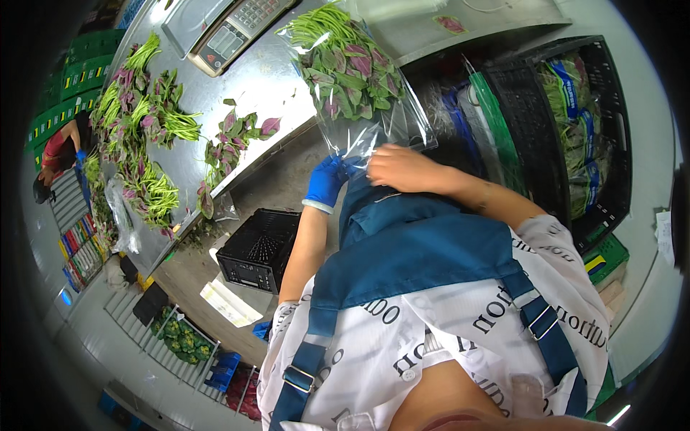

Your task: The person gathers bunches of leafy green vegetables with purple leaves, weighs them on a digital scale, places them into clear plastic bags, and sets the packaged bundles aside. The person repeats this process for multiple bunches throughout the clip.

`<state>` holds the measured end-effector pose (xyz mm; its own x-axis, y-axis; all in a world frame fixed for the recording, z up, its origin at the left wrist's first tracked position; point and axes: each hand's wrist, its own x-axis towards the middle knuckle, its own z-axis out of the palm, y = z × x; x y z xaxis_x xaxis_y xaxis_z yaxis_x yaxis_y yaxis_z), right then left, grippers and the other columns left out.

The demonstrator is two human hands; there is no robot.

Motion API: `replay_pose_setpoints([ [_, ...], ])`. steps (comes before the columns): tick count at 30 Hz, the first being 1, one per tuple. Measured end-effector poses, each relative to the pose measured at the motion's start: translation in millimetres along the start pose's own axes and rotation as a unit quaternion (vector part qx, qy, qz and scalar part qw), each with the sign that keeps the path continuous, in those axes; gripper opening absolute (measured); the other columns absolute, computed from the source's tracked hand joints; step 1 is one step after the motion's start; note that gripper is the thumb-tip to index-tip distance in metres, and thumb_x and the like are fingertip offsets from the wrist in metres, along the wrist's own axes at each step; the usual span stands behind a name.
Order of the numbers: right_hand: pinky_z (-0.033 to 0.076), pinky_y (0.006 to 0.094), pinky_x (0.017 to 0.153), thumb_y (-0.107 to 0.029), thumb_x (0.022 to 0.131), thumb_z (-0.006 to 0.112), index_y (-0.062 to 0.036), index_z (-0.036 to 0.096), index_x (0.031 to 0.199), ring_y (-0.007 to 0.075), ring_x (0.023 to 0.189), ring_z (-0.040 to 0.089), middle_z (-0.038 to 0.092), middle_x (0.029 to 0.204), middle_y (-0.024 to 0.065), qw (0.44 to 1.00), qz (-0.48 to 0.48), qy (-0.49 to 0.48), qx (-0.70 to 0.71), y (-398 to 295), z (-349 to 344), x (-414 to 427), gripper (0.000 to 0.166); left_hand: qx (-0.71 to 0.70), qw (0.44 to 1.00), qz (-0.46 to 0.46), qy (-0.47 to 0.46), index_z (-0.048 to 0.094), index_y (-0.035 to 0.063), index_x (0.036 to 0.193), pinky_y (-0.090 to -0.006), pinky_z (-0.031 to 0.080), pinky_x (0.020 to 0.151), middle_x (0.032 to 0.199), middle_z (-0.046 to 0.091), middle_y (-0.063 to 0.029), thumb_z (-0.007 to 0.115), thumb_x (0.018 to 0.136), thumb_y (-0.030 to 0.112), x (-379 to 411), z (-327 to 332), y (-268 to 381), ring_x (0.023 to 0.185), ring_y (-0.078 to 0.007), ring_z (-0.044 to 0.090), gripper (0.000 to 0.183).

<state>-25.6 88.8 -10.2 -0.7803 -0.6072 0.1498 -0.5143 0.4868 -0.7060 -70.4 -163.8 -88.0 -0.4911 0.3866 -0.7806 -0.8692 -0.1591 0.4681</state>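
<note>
A clear plastic bag (pixel 350 81) holds a bunch of green and purple amaranth leaves (pixel 353 75), stems toward the far end. At the near edge of the bag, my left hand (pixel 328 178), in a blue glove, pinches the plastic. Bare and slightly blurred, my right hand (pixel 396 168) is curled at the same gathered plastic, just to the right; its fingertips are partly hidden. Loose amaranth bunches (pixel 145 134) lie on the metal table (pixel 259 81) to the left, and a smaller heap of leaves (pixel 232 140) lies nearer its edge.
A weighing scale (pixel 232 37) stands at the table's far side. Black crates (pixel 598 140) with bagged greens are at the right. On the floor, lower left, sits a black crate (pixel 259 250). Another person (pixel 56 153) is at the far left, near stacked green crates (pixel 81 81).
</note>
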Motion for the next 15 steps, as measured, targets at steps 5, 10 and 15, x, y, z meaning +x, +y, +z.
replay_pose_setpoints([
  [5, 0.044, 0.0386, 0.094, -0.017, 0.087, 0.059, -0.008, 0.061, 0.104, 0.0273, 0.106, 0.055, 0.061, 0.106, 0.0089, 0.895, 0.28, -0.319, -0.137, 72, 47, -298, 0.019, 0.068, 0.996, 0.046, -0.039, 0.049, -0.0079, 0.129, -0.043, 0.05, 0.096, 0.12, 0.06, -0.0193, 0.047, 0.1, 0.015, -1, -4, -4, 0.108, -0.0347, 0.062, 0.037],
  [10, 0.051, 0.0441, 0.084, -0.003, 0.083, 0.054, -0.008, 0.046, 0.137, 0.0377, 0.104, 0.06, 0.06, 0.12, 0.02, 0.87, 0.411, -0.267, -0.046, 50, -10, -232, 0.054, 0.282, 0.919, 0.259, 0.091, 0.045, -0.0005, 0.139, -0.0447, 0.047, 0.098, 0.131, 0.056, -0.0184, 0.053, 0.098, 0.013, 7, -31, -8, 0.117, -0.0304, 0.058, 0.044],
  [15, 0.037, 0.042, 0.107, -0.008, 0.084, 0.054, -0.008, 0.055, 0.124, 0.0265, 0.127, 0.045, 0.052, 0.133, 0.0098, 0.919, 0.133, 0.08, -0.361, 74, -46, -62, 0.04, 0.711, 0.493, 0.481, 0.145, 0.052, 0.0123, 0.137, -0.0441, 0.035, 0.108, 0.142, 0.048, -0.0126, 0.065, 0.086, 0.014, 4, 19, 33, 0.13, -0.0322, 0.046, 0.053],
])
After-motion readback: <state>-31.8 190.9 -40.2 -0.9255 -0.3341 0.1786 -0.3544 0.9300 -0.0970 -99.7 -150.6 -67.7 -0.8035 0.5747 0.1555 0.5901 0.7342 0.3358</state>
